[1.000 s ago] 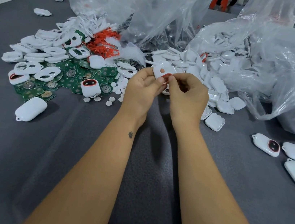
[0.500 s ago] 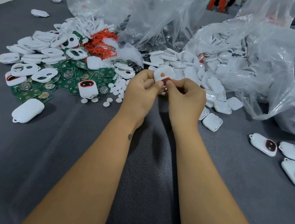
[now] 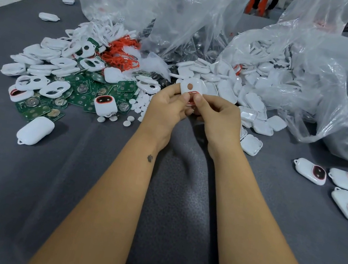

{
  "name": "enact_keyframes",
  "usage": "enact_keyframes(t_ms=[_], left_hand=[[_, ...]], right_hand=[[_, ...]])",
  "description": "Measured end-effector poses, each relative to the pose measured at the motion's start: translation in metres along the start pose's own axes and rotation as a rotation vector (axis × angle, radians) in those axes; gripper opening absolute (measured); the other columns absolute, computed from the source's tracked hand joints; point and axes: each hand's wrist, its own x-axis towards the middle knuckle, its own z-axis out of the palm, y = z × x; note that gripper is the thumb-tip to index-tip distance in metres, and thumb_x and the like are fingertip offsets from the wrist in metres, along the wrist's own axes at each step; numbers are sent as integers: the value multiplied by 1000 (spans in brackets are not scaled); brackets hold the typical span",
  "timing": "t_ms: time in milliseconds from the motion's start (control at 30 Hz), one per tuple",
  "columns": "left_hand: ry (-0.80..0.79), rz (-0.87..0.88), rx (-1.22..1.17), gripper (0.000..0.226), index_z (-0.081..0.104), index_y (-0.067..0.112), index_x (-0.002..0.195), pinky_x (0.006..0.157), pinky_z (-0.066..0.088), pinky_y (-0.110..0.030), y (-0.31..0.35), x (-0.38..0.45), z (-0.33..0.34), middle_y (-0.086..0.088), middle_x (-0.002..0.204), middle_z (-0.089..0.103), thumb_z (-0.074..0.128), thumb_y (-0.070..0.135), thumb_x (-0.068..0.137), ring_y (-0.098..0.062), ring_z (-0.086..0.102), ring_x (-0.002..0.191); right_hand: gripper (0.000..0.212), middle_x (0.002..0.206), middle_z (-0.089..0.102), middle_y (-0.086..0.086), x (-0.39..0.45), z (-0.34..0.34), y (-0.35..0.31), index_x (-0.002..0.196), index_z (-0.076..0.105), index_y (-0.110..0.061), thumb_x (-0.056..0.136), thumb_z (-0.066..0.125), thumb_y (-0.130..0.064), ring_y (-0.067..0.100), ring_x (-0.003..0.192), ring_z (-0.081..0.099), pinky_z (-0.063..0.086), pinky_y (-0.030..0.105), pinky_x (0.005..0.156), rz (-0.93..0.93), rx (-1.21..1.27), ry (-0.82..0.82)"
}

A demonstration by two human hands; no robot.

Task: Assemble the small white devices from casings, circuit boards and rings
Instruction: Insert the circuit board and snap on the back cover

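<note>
While both of your hands meet over the middle of the table (image 3: pixel 26 189), you hold a white casing (image 3: pixel 191 87) between them, its flat face turned up toward you and a small round hole showing near its far end. Your left hand (image 3: pixel 164 110) grips it from 9 o'clock, thumb curled on its near edge; your right hand (image 3: pixel 216 117) pinches from 3 o'clock, fingertip pressing a red ring (image 3: pixel 193 94) at the casing's near end. The casing's long axis runs from 6 toward 12 o'clock, away from you, so the ring sits at the 6 o'clock end, right under your right fingertip. That hand is the nearer one to seat it; I judge a press along the rim is what comes next. Loose circuit boards (image 3: pixel 79 98) lie at 9 o'clock, well apart, and three finished devices (image 3: pixel 310 171) rest at 3 o'clock.
</note>
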Motion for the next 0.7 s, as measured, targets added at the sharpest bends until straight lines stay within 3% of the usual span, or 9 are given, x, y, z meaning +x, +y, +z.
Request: enact_keyframes(t_ms=[267, 600, 700], left_hand=[[-47, 18, 14, 17, 67, 3, 110, 81, 53, -20, -3, -1, -3, -5, 99, 74, 56, 5, 97, -14, 70, 98], [13, 17, 83, 15, 68, 5, 105, 73, 53, -18, -4, 0, 0, -3, 91, 73, 55, 4, 97, -7, 69, 80], [19, 0, 56, 14, 69, 6, 102, 71, 53, -18, -3, -1, 0, -5, 89, 72, 55, 5, 97, -8, 68, 76]], right_hand=[[14, 67, 67, -1, 2, -2, -1, 84, 73, -9, 92, 66, -18, 6, 62, 59, 46, 17, 57, 69, 57, 22], [23, 58, 63, 3, 3, 0, 1, 75, 69, -9, 93, 65, -22, 11, 54, 55, 47, 21, 54, 53, -43, 11], [22, 64, 63, 9, 4, 0, 0, 80, 68, -4, 94, 62, -20, 15, 58, 56, 49, 26, 56, 71, 14, -6]])
